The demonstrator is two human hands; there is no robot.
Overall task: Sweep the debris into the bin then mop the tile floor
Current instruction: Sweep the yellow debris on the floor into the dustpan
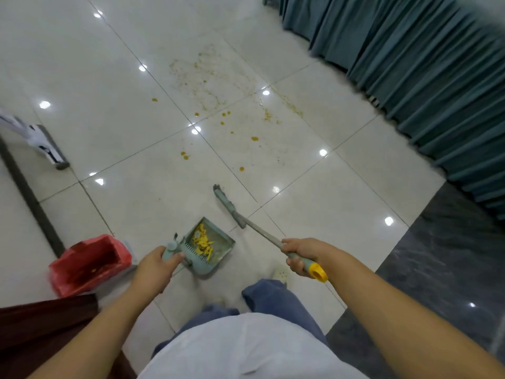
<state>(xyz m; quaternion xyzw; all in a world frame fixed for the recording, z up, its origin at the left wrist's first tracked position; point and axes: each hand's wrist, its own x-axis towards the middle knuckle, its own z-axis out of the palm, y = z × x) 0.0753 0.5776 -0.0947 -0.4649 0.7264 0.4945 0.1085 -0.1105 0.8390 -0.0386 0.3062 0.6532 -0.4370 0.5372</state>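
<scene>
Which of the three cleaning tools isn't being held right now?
The white mop lying on the tiles at far left. The dustpan is in the left hand, the broom in the right hand.

Setting, as I see it: indoor hall or function room. Evidence: glossy white tile floor [114, 77], pleated teal fabric skirting [437, 77] far right.

no readable text, dark marks on the white mop head [45, 144] too blurred
</scene>
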